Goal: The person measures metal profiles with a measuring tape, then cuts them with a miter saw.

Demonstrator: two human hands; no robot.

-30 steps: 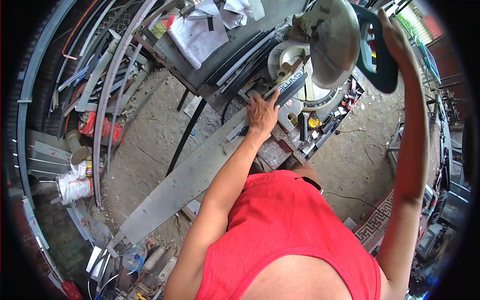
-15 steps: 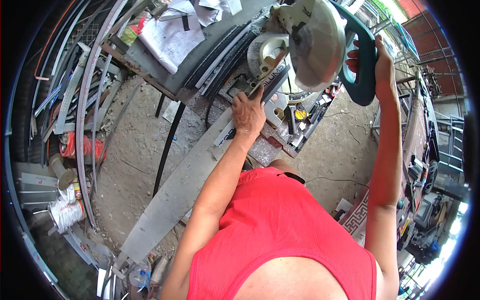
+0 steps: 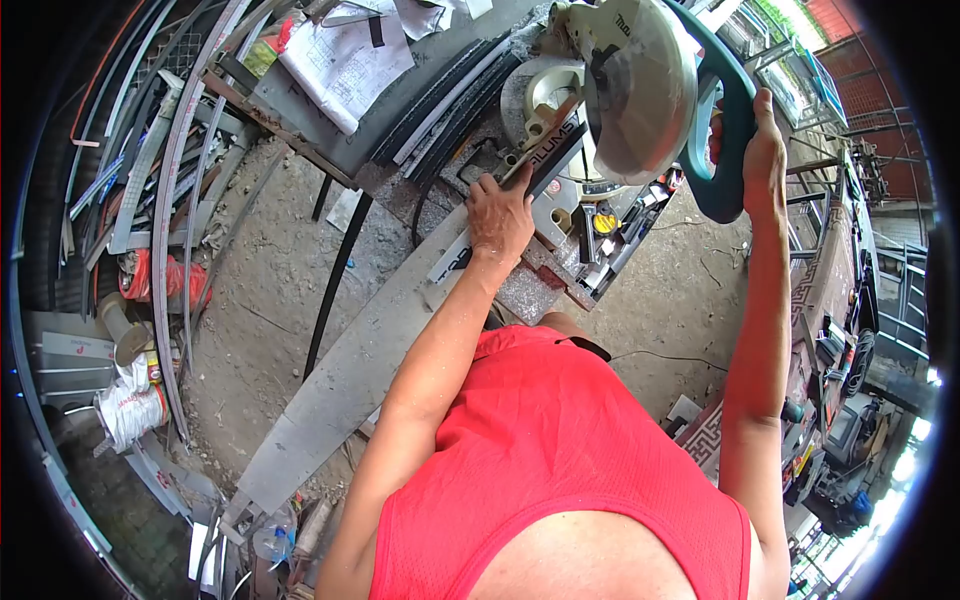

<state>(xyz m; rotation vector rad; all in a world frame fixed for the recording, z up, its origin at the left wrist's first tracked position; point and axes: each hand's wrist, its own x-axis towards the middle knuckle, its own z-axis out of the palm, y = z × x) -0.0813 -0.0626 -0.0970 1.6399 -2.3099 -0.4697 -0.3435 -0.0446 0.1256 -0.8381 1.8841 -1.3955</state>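
My right hand (image 3: 764,165) is closed round the dark teal handle (image 3: 738,120) of a miter saw. Its blade guard (image 3: 640,100), cream and partly see-through, is raised over the saw's base; the blade itself I cannot make out. On the other side my left hand (image 3: 502,220) grips an aluminium profile (image 3: 553,158) with printed lettering, pressing it by the saw's fence (image 3: 548,112). The profile passes under my fingers, and its lettered near end (image 3: 450,262) lies over a long grey board (image 3: 350,370).
Papers with drawings (image 3: 350,70) lie on a bench at the upper left, beside dark profiles (image 3: 445,105). A tool tray (image 3: 630,235) with a yellow tape measure (image 3: 604,223) sits right of the saw. Scrap strips (image 3: 150,170) crowd the left; a cable (image 3: 670,357) crosses the floor.
The saw handle and my right hand sit slightly lower in view, with fewer fingers showing through the handle. My left hand stays on the profile. The whole view has shifted a little.
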